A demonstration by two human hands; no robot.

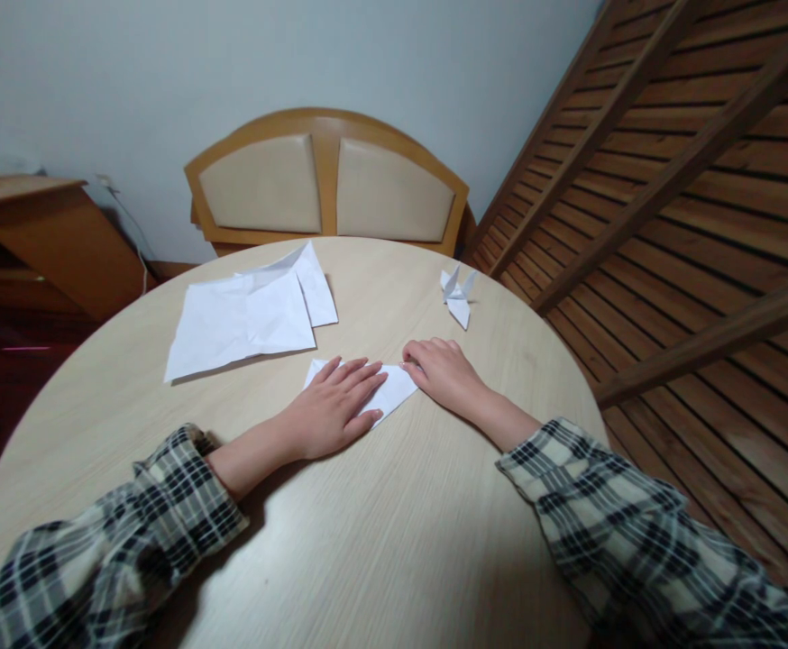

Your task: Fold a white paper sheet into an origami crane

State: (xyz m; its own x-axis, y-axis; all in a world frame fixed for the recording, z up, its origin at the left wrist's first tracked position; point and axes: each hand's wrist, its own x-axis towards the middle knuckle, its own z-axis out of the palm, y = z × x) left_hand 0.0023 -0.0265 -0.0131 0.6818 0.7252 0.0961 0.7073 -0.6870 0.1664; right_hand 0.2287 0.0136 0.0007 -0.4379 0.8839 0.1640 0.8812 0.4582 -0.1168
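A folded sheet of white paper, roughly triangular, lies flat on the round table. My left hand rests palm down over its left part, fingers stretched and a little apart, hiding much of it. At the paper's right corner my right hand is closed, thumb and curled fingers pinching the edge. Just beyond that hand stands a small folded paper crane.
Creased white paper sheets overlap at the table's back left. Behind the table is a wooden headboard with cream panels. A slatted wooden screen slants along the right, and a wooden desk stands at the left.
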